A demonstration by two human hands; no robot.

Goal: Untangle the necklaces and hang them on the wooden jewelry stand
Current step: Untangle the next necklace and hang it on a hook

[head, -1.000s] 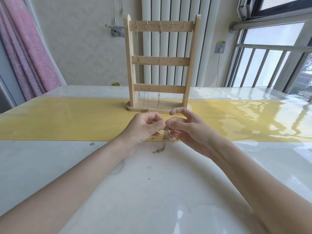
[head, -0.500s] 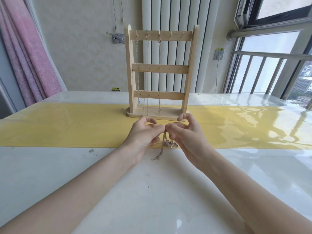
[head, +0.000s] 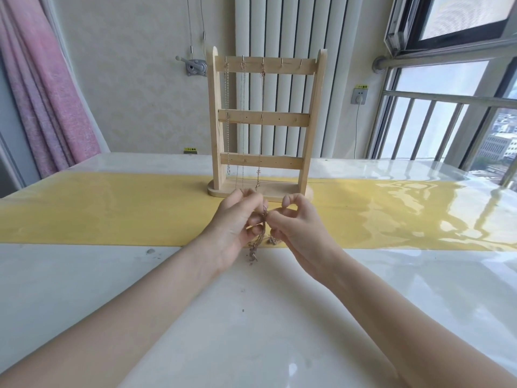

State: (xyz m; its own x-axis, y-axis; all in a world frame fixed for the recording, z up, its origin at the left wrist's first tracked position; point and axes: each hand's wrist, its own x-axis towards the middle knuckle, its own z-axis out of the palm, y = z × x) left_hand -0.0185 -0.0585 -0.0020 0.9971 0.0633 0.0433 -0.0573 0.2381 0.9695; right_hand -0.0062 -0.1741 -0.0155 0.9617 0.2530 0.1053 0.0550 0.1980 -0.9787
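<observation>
Both bare forearms reach in from the lower corners of the frame and converge at the centre. The left hand (head: 233,228) sits left of centre, palm turned inward, its fingers (head: 253,219) curled and pinching a chain (head: 261,233). The right hand (head: 299,228) faces it, just beside it, thumb and fingertips pinching the same chain, index finger arched above. The fingertips of both hands nearly touch.

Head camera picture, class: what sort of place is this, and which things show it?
Probably a home room or enclosed balcony high in a building: a pink curtain, a white radiator on the wall, and a barred window overlooking city buildings.
</observation>
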